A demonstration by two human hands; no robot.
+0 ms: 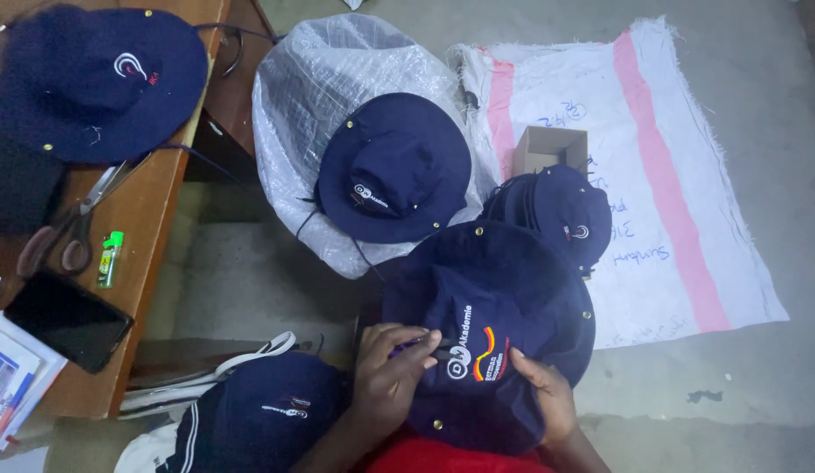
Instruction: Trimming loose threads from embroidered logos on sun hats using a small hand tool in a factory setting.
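Both hands hold one navy hat (495, 324): left hand (391, 366) pinches its front, right hand (547, 396) grips the brim. At 11 o'clock, a hat on a plastic bag (337, 70); at 9, scissors (70, 223) on the counter (140, 228); concrete floor (758, 385).

I count, upper left, a navy hat (96, 81) on a wooden table (153, 219); below it scissors (70, 229), green lighter (110, 258), black phone (67, 320); centre top, a hat on a clear plastic bag (293, 114); right, cardboard box (552, 149) on a white-and-pink sack (679, 175).

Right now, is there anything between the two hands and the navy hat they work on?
Nothing visible: the left hand and the right hand both rest directly on the navy hat, with nothing between them.
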